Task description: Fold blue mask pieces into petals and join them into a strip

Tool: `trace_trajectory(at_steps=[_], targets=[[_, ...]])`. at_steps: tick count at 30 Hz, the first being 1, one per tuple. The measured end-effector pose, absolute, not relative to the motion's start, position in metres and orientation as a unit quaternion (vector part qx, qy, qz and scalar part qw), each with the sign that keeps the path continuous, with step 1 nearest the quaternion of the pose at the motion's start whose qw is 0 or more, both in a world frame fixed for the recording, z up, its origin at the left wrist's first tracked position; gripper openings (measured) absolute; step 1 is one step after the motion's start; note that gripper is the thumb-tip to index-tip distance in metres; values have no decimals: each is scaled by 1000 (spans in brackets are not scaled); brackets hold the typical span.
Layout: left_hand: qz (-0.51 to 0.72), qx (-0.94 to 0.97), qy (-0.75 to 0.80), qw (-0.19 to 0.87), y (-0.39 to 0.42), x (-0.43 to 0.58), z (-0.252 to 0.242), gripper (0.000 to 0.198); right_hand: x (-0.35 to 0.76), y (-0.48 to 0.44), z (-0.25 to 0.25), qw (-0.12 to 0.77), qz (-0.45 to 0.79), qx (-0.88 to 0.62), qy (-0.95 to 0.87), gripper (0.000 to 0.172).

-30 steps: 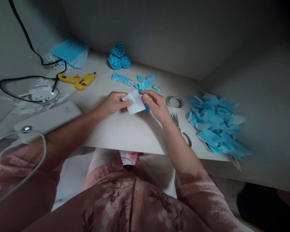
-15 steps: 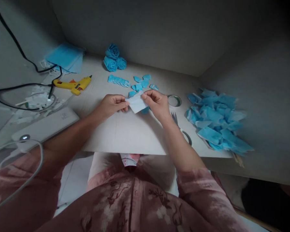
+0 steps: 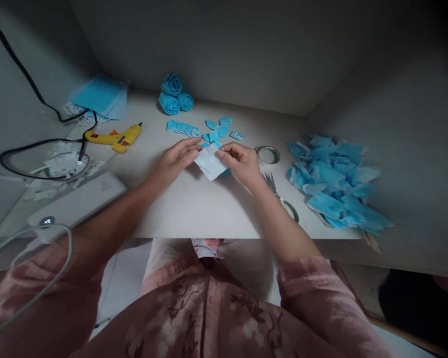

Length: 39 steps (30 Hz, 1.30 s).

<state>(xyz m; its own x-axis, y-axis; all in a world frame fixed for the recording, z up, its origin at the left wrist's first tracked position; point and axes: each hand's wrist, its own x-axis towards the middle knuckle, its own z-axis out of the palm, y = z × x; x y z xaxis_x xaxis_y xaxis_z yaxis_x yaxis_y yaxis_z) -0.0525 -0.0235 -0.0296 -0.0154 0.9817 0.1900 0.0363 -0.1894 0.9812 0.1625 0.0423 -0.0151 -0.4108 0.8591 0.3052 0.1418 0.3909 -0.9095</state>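
Note:
A small four-cornered piece of white fabric (image 3: 211, 164) hangs over the middle of the table, its upper right edge pinched between the thumb and fingers of my right hand (image 3: 242, 158). My left hand (image 3: 179, 158) is beside its left corner, fingers stretched out and parted from the thumb; whether a fingertip touches the fabric I cannot tell. Just beyond lie several small folded blue pieces (image 3: 221, 130) and a row of folded blue strips (image 3: 182, 129). A bit of blue shows beneath the fabric, mostly hidden.
Three blue fabric roses (image 3: 174, 94) sit at the back. Left are stacked blue masks (image 3: 100, 94), a yellow glue gun (image 3: 115, 137), white scraps and a white power bank (image 3: 78, 204) with a cable. Right: a tape roll (image 3: 268, 155), scissors (image 3: 280, 194) and a blue fabric heap (image 3: 332, 179).
My left hand has let go of the fabric's left corner and its fingers have spread. The fabric now hangs from my right hand, and the view has shifted slightly.

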Motion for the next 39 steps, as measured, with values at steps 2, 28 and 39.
trace_trajectory(at_steps=[2,28,39], targets=[[523,563,458,447,-26,-50,-28,71,161,39,-15,400,418,-339,-742,34],[652,556,493,149,-25,-50,-24,13,157,51,-29,482,385,-357,-701,26],[487,656,470,334,-10,-21,-31,92,154,53,-25,496,494,-326,-636,47]])
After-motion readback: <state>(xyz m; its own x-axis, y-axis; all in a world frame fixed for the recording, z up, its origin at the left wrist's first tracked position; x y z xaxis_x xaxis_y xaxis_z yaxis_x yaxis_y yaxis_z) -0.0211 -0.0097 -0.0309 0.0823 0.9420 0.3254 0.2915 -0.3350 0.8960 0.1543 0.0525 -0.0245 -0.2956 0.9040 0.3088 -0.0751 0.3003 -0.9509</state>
